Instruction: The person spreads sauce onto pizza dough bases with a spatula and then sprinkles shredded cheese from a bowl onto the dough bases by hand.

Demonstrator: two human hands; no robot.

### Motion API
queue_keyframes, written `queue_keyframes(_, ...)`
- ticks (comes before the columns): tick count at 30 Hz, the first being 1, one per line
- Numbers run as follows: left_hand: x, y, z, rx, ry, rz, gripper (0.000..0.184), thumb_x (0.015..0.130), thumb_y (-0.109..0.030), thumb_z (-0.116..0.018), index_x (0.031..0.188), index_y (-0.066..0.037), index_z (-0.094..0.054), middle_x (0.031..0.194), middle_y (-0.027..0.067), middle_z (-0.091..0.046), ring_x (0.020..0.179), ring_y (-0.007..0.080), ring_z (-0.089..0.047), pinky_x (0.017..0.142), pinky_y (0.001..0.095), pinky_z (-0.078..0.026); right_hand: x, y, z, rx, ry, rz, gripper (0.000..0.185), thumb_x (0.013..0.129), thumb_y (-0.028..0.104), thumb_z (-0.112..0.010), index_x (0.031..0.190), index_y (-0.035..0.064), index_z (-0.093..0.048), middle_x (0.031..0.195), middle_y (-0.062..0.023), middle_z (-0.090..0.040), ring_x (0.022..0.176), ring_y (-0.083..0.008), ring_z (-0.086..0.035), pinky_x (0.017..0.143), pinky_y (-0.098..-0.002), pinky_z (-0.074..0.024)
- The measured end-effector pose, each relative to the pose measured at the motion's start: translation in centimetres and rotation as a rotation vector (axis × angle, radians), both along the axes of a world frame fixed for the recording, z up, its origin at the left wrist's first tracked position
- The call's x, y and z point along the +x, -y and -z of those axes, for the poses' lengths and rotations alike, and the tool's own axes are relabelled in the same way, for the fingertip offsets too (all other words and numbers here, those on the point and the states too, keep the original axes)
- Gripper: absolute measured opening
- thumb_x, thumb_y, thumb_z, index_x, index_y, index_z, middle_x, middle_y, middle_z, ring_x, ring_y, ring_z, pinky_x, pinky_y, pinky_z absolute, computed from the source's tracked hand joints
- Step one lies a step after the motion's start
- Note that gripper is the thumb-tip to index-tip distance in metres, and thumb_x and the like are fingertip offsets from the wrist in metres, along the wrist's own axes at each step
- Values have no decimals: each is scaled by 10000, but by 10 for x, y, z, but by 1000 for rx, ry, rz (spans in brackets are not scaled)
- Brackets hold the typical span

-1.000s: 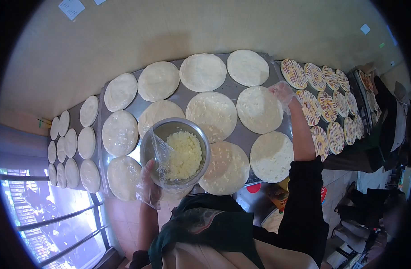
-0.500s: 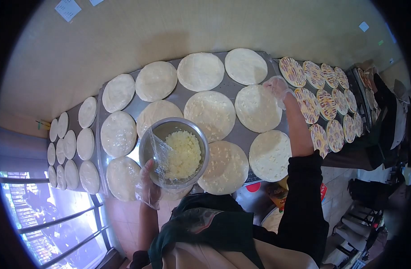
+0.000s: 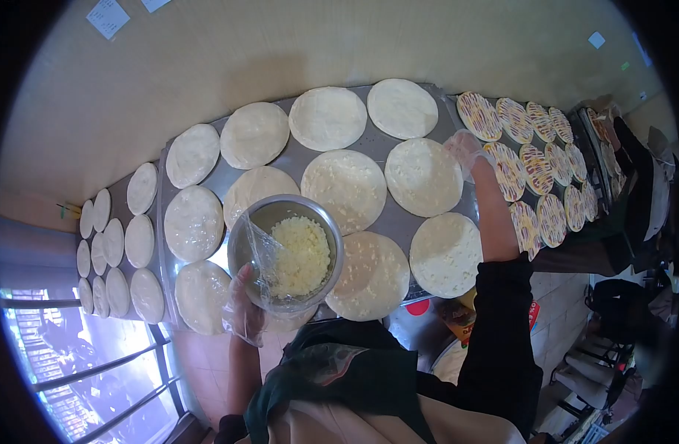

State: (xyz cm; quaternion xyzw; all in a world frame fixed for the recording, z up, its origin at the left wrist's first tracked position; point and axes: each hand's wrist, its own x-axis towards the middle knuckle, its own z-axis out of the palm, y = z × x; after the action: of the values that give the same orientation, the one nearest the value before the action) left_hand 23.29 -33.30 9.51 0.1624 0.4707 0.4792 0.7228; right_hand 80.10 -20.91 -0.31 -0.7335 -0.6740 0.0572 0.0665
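Fingers (image 3: pixel 458 145) of the gloved right hand (image 3: pixel 469 153) bunch at the right border of a dough round (image 3: pixel 423 177); glare on the plastic and the angle leave me unable to tell whether they pinch anything or touch the dough. Left hand (image 3: pixel 246 311), gloved too, is clamped on a metal bowl (image 3: pixel 338 251), thumb at the rim, its other fingers mostly out of sight. Crumbly pale topping (image 3: pixel 301 255) fills the bowl's middle, with clear film (image 3: pixel 258 248) across its left part.

Around them, only narrow strips of the tray (image 3: pixel 399 226) show between rounds, and the wall (image 3: pixel 280 44) rises just behind its far edge. The near edge runs close to the apron (image 3: pixel 339 392); on the right, striped rounds (image 3: pixel 536 169) sit just beyond the wrist.

The bowl covers parts of two rounds, and the right forearm hides some of the tray's side edge. A co-worker's sleeve (image 3: pixel 632 155) blurs toward the dark lens border.

Against half a second ago, the right hand sits slightly farther out over its round; the bowl remains nearly in place.
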Motion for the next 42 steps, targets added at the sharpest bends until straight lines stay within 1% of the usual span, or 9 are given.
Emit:
queue_keyframes(16, 7, -10, 0, 20, 24, 13, 443, 845, -227, -560, 1194, 9, -423, 1055, 119, -565, 922, 212, -582, 818, 330, -488, -20, 55, -29, -12, -86, 124, 103, 663, 99, -579, 708, 53, -659, 688, -92, -630, 644, -197, -598, 595, -306, -466)
queue_keyframes(18, 6, -11, 2, 10, 15, 27, 449, 843, -230, -562, 1198, 8, -421, 1062, 120, -562, 928, 212, -579, 820, 331, -487, -7, 60, -11, 12, -716, 268, 106, 670, 99, -580, 702, 30, -653, 700, -104, -623, 655, -196, -597, 595, -304, -468)
queue_keyframes(22, 7, -12, 1, 10, 13, 41, 461, 840, -240, -563, 1203, 4, -418, 1070, 117, -557, 941, 214, -573, 828, 335, -482, -1, 76, -4, 76, -98, -58, 117, 674, 89, -580, 735, 25, -656, 684, -96, -611, 639, -201, -590, 585, -304, -460)
queue_keyframes(24, 9, -13, 0, 11, 7, 40, 460, 840, -244, -562, 1201, 4, -420, 1068, 115, -558, 939, 213, -573, 830, 334, -481, 4, 82, 12, 173, -871, 175, 138, 675, 78, -574, 764, 16, -660, 683, -107, -619, 635, -210, -600, 596, -300, -468)
queue_keyframes(25, 9, -13, 0, 12, 1, 36, 459, 841, -248, -562, 1199, 3, -422, 1066, 113, -558, 938, 213, -573, 831, 332, -479, -8, 86, -3, 173, -870, 176, 138, 675, 78, -574, 764, 16, -660, 683, -107, -619, 635, -210, -600, 596, -300, -468)
queue_keyframes(27, 11, -14, -3, 4, -6, 31, 457, 843, -249, -560, 1198, 3, -422, 1063, 110, -558, 935, 211, -572, 831, 331, -478, -51, 94, -58, -95, -262, 210, 108, 665, 54, -574, 724, 34, -663, 741, -133, -627, 754, -231, -612, 660, -293, -476)
queue_keyframes(31, 9, -14, 3, 30, 3, 49, 454, 850, -256, -550, 1198, 7, -422, 1056, 105, -559, 924, 202, -572, 823, 325, -477, -40, 106, -30, 69, -280, 15, 169, 633, 83, -579, 757, 1, -661, 731, -128, -643, 669, -210, -622, 633, -282, -485)
queue_keyframes(37, 9, -16, 5, 46, -44, 63, 452, 855, -273, -538, 1195, 4, -427, 1049, 106, -561, 933, 199, -568, 833, 316, -468, -66, 113, -43, -130, -375, 239, 104, 664, 95, -605, 738, 64, -670, 696, -123, -633, 655, -244, -615, 618, -308, -484)
queue_keyframes(42, 12, -16, 0, 35, -22, 46, 465, 851, -275, -542, 1202, 5, -423, 1064, 107, -557, 944, 203, -564, 846, 319, -462, -54, 123, -22, 119, 22, -200, 162, 732, 53, -537, 823, 7, -662, 683, -115, -619, 638, -174, -593, 583, -289, -459)
